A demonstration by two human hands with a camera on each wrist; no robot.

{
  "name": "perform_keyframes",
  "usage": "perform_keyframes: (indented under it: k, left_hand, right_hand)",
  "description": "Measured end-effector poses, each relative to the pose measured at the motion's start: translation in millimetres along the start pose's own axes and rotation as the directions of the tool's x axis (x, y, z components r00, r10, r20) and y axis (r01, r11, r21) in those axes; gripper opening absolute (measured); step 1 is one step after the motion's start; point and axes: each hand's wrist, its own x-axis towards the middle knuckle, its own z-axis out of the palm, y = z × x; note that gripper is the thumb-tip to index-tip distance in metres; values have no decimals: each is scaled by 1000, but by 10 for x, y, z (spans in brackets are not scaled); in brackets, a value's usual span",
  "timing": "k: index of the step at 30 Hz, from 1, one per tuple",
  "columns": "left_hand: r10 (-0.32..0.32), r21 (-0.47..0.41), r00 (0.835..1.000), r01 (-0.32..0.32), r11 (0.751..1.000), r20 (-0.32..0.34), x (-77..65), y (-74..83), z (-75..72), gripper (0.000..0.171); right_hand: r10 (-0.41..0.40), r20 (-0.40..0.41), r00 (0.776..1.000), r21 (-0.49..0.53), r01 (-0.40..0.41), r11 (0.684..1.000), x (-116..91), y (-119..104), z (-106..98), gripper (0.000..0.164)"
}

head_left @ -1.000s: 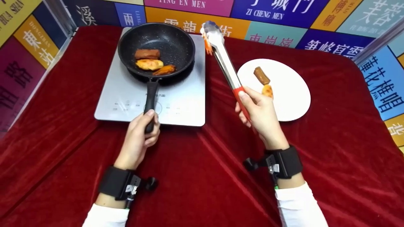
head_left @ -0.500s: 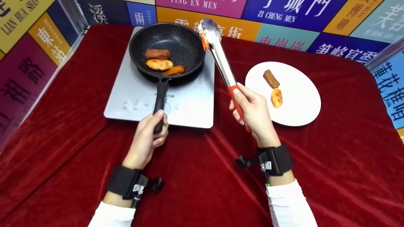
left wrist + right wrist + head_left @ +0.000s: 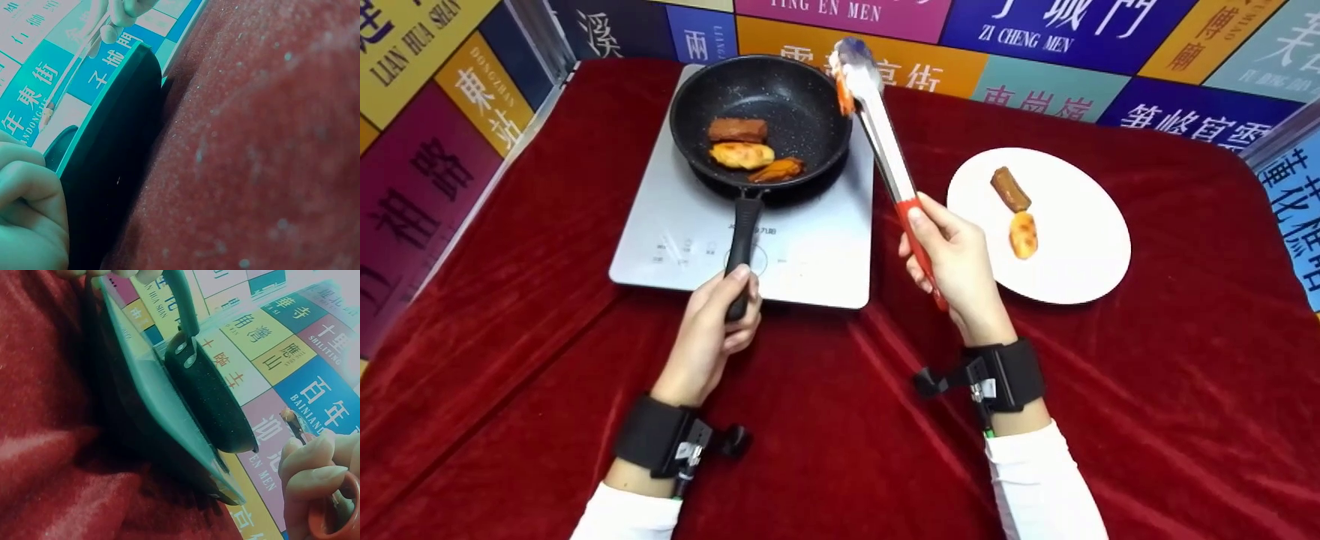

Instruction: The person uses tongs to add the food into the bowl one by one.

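My left hand point(image 3: 709, 330) grips the black handle of a frying pan point(image 3: 810, 97) standing on a flat silver induction cooker point(image 3: 817, 262). Inside the pan lie a brown block point(image 3: 737, 130), a yellow piece with browned spots point(image 3: 742, 155) and an orange-brown piece point(image 3: 778, 169). My right hand point(image 3: 960, 259) holds red-handled metal tongs point(image 3: 887, 146), their tips pinching an orange-red bit of food point(image 3: 844, 94) that overlaps the pan's right rim in the head view. In the right wrist view, the right-hand fingers point(image 3: 315, 478) curl round the tongs' red handle.
A white plate point(image 3: 1080, 247) on the right carries another brown piece point(image 3: 1010, 189) and a yellow browned piece point(image 3: 1023, 235). Red velvet cloth point(image 3: 825, 420) covers the table. Colourful lettered panels point(image 3: 870, 15) stand close behind and at both sides.
The right hand and tongs have moved left, away from the plate and up to the pan's right rim, uncovering the yellow piece on the plate. The left hand keeps its hold on the pan handle.
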Motion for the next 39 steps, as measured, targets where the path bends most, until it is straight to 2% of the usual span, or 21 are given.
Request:
perform_keyframes:
  k: [6,11,19,25,32,39]
  left_hand:
    - [0,-5,1000,0,1000,-15,-10,-12,-27,37]
    - [0,11,1000,0,1000,3,20,-15,-2,36]
    - [0,12,1000,0,1000,-2,-14,13,-12,35]
    - [-5,6,1000,5,1000,-17,-13,10,-17,36]
    - [-4,15,1000,5,1000,-17,-4,8,-6,36]
    - [-6,5,1000,6,1000,-21,-7,-6,-7,34]
  right_hand:
    - [-7,34,999,-47,9,999,55,67,26,40]
    - [-24,56,998,-84,29,996,77,110,-15,36]
    - [-37,66,997,-207,50,977,77,139,-28,36]
    - [-92,62,994,-350,108,930,76,101,-35,36]
    - [-142,54,988,-453,151,879,51,43,-54,36]
    - [-217,64,974,-559,215,801,17,16,-41,34]
